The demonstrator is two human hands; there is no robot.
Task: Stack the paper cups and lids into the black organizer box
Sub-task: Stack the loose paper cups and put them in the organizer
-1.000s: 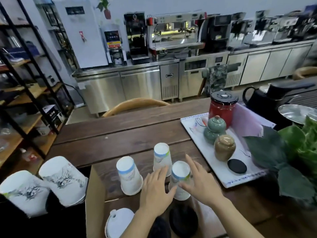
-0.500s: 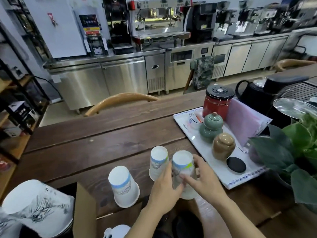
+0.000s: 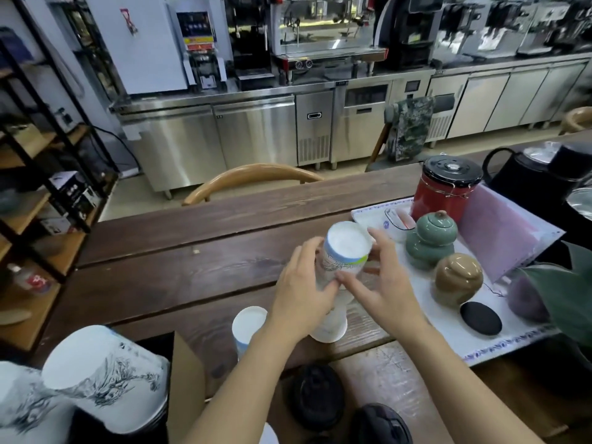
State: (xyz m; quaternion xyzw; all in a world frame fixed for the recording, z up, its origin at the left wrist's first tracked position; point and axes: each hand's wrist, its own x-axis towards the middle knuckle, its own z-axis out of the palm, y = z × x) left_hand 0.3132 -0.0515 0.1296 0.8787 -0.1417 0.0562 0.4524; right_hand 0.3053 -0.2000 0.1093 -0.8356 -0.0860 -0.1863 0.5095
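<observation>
Both my hands hold one upside-down paper cup with a green band (image 3: 346, 251) above the wooden table (image 3: 179, 280). My left hand (image 3: 304, 302) grips its left side and my right hand (image 3: 387, 283) its right side. Under my hands the wide rim of a second upside-down cup (image 3: 330, 328) shows; the held cup seems to sit over it. A third upside-down cup with a blue band (image 3: 248, 328) stands to the left. Two black lids (image 3: 315, 398) (image 3: 379, 424) lie at the near edge. No black organizer box can be made out.
Big white cups with ink drawings (image 3: 105, 379) and a cardboard flap (image 3: 185, 389) sit at the lower left. A white tray (image 3: 455, 328) on the right holds ceramic jars, a red canister (image 3: 445, 190) and a black stone. A green plant (image 3: 567, 283) fills the right edge.
The green-banded cup has left the table and risen between both hands. It moved left over the neighbouring blue-banded cup. The camera view has tilted down and shifted.
</observation>
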